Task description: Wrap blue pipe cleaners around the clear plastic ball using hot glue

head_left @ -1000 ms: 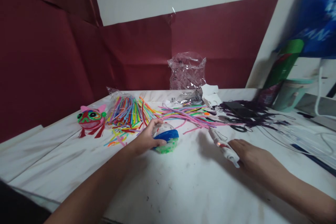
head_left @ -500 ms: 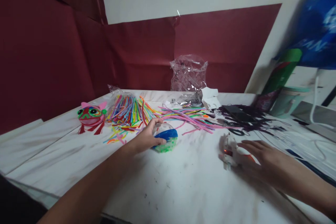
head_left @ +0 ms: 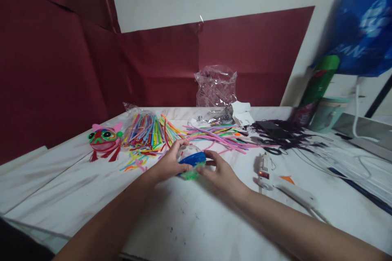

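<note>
Between my two hands, low over the white table, is a round see-through ball (head_left: pixel 194 159) with a blue band and a green lower part. My left hand (head_left: pixel 172 160) is closed around its left side. From the right, my right hand (head_left: pixel 221 170) grips the same ball, thumb at the front and fingers behind. Off to the right lies a white glue gun (head_left: pixel 265 172) with a small orange-red light, apart from both hands. An orange piece (head_left: pixel 287 179) shows beside its handle.
At left sits a red frog-like figure (head_left: pixel 104 140) with pink ears. Colourful pipe cleaners (head_left: pixel 147 130) lie in a bag, with loose ones (head_left: pixel 219 138) beside it. Further right are dark purple strands (head_left: pixel 294 136), a black phone (head_left: pixel 274 129), scissors (head_left: pixel 271 151) and a cup (head_left: pixel 329 114).
My right hand has let go of the glue gun and moved left onto the ball. My left hand keeps its hold on the ball.
</note>
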Motion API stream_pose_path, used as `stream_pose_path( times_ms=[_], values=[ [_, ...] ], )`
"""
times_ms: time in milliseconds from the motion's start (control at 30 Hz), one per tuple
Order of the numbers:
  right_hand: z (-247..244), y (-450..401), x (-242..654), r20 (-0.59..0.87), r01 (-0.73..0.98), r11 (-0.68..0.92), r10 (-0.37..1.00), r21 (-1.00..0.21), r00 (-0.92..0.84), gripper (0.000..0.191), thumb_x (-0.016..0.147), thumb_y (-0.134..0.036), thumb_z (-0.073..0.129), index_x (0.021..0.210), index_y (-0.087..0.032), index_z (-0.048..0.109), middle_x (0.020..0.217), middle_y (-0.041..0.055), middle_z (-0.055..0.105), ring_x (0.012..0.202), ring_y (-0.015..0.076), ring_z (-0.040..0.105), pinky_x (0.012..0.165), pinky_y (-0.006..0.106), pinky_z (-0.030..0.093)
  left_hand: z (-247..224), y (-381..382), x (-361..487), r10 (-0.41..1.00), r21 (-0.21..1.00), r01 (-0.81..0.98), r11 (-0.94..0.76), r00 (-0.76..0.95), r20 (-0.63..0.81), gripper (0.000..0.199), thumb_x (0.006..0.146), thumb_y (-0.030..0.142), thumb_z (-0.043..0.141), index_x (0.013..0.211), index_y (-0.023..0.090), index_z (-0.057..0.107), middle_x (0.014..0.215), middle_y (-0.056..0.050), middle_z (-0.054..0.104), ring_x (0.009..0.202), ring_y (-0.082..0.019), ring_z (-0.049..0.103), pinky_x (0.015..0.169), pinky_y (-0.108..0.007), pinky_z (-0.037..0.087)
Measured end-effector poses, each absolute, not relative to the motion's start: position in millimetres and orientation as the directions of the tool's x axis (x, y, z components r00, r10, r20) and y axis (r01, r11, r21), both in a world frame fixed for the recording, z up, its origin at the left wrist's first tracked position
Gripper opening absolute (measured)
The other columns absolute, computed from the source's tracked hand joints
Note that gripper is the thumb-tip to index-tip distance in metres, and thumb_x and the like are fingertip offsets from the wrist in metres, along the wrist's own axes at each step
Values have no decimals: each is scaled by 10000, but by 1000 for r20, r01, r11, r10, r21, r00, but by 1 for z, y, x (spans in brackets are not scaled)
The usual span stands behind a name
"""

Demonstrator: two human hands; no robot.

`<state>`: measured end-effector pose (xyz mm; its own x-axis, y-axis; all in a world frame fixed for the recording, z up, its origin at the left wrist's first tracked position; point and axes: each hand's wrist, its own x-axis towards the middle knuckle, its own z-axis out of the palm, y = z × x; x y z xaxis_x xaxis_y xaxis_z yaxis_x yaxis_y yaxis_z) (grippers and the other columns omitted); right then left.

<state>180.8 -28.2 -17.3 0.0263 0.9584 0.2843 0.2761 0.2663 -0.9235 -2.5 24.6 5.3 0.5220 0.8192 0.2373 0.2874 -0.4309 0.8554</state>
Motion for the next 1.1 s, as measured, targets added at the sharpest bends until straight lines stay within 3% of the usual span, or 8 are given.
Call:
stream_pose_path(
  times_ms=[533, 900, 1100],
  values=[
    [-25, -24, 170, 272, 172, 251, 955, -953, 117, 374, 623, -304, 599, 967, -187, 507, 977, 71, 607, 908, 243, 559, 831, 393, 443, 8, 20, 4, 832, 801, 372, -470, 489, 262, 687, 601, 205, 724, 1201, 205, 389, 1206, -87, 471, 1064, -267, 510, 896, -361, 415],
    [-23, -27, 173, 213, 80, 206, 972, -975, 95, 414, 641, -283, 618, 1036, -189, 538, 1026, 57, 632, 928, 224, 568, 837, 375, 445, 7, 21, 4, 845, 871, 304, -386, 495, 202, 644, 619, 195, 707, 1175, 221, 381, 1114, -62, 523, 964, -234, 551, 803, -324, 434],
    [-23, -27, 171, 220, 69, 214, 971, -974, 97, 422, 640, -263, 602, 1049, -175, 543, 1039, 67, 632, 972, 234, 560, 865, 380, 430, 9, 18, 7, 869, 835, 368, -409, 438, 233, 639, 603, 205, 716, 1158, 209, 399, 1154, -79, 493, 997, -248, 536, 827, -333, 420]
  ],
)
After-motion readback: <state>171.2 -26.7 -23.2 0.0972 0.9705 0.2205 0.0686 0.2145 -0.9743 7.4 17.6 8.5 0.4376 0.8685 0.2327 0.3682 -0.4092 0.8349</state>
